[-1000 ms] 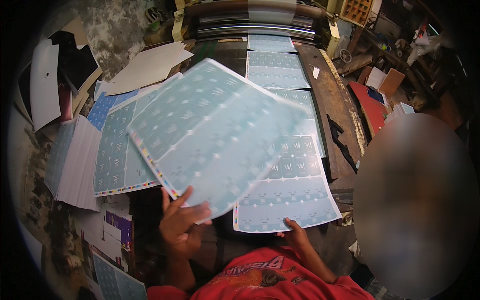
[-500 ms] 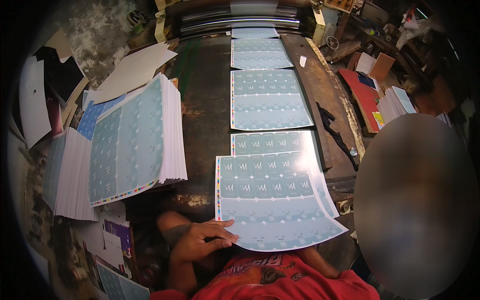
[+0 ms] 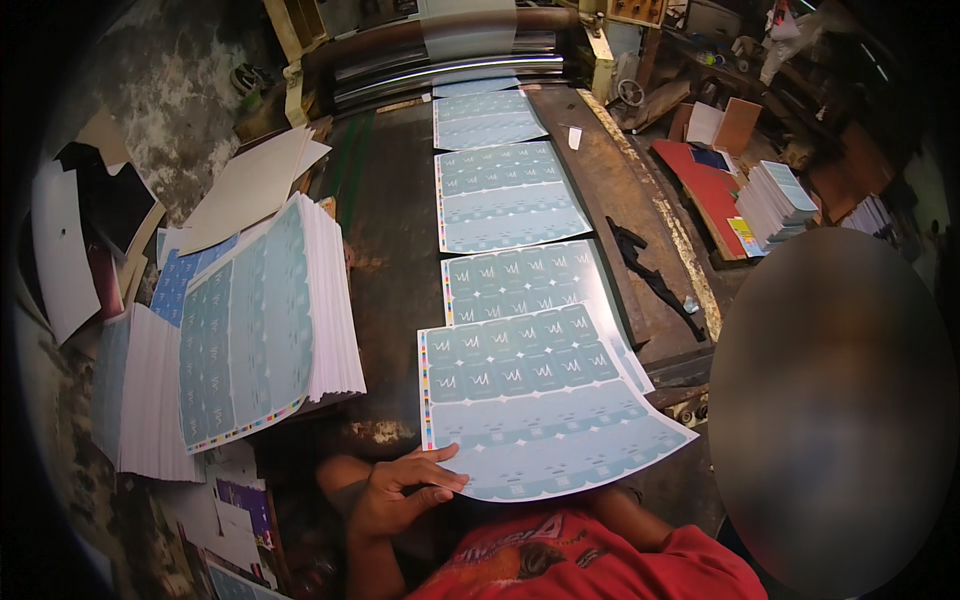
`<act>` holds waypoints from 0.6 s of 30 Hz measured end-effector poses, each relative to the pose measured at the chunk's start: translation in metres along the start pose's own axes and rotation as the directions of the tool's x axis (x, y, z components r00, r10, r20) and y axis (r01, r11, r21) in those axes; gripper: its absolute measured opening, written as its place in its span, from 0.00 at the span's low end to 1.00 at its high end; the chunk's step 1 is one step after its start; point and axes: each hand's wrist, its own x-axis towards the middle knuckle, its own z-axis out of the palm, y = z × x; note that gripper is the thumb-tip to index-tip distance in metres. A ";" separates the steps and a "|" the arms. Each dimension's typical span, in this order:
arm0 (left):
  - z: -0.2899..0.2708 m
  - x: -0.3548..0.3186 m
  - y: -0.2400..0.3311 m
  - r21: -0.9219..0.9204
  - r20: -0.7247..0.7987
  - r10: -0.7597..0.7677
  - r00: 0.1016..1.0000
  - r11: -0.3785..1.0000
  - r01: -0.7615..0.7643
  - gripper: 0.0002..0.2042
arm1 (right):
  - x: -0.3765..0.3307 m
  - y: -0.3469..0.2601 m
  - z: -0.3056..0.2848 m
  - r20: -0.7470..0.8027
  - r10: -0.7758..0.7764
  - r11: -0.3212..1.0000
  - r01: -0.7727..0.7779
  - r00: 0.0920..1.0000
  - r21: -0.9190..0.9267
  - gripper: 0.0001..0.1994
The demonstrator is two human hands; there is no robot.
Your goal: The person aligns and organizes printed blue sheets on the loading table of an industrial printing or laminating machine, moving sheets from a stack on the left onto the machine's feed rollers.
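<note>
A large printed sheet (image 3: 520, 410), pale blue-green with rows of repeated label designs, is held in front of my body, its near edge sagging. My left hand (image 3: 412, 484) pinches its near left corner, thumb and fingers closed on the paper. The right forearm (image 3: 632, 512) reaches up beneath the sheet's near right side; that hand is hidden behind the paper. The held sheet overlaps a second printed sheet (image 3: 515, 272) on the dark bed. Beyond that, more sheets (image 3: 510, 205) lie in a line toward metal rollers (image 3: 450, 70).
To the left stands a tall stack of similar printed sheets (image 3: 245, 330), with plain boards (image 3: 250, 195) behind it. A black strap-like object (image 3: 650, 275) lies along the bed's right side. Further right, a paper stack (image 3: 775, 205) sits beside a red board (image 3: 690, 190). A blurred oval covers the lower right.
My left hand keeps its hold on the corner. The held sheet has come nearer to me and turned slightly, uncovering more of the sheet behind it. The whole view has tilted a little.
</note>
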 end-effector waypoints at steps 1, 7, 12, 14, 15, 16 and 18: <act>0.000 0.001 -0.001 0.000 -0.005 -0.001 1.000 1.000 0.001 0.06 | 0.003 0.000 0.002 -0.008 -0.015 1.000 0.015 1.000 0.008 0.19; -0.003 0.005 -0.027 -0.034 -0.071 -0.044 0.997 0.999 0.042 0.08 | 0.016 0.004 0.012 -0.060 -0.100 0.993 0.103 0.993 0.050 0.19; -0.007 0.009 -0.064 -0.161 -0.181 -0.112 0.977 0.983 0.083 0.10 | 0.016 0.009 0.020 -0.074 -0.134 0.989 0.138 0.988 0.050 0.20; -0.008 0.015 -0.076 -0.174 -0.224 -0.141 0.964 0.979 0.103 0.10 | 0.008 0.011 0.021 -0.049 -0.122 0.992 0.123 0.991 0.034 0.20; -0.007 0.020 -0.082 -0.185 -0.235 -0.156 0.959 0.976 0.113 0.11 | -0.001 0.010 0.020 -0.019 -0.100 0.995 0.100 0.995 0.013 0.20; -0.007 0.023 -0.087 -0.147 -0.242 -0.176 0.954 0.979 0.143 0.11 | -0.008 0.006 0.019 0.014 -0.076 0.997 0.076 0.997 -0.008 0.20; -0.009 0.028 -0.097 -0.070 -0.234 -0.207 0.950 0.978 0.196 0.12 | -0.022 -0.002 0.022 0.185 0.028 0.992 -0.004 0.982 -0.128 0.21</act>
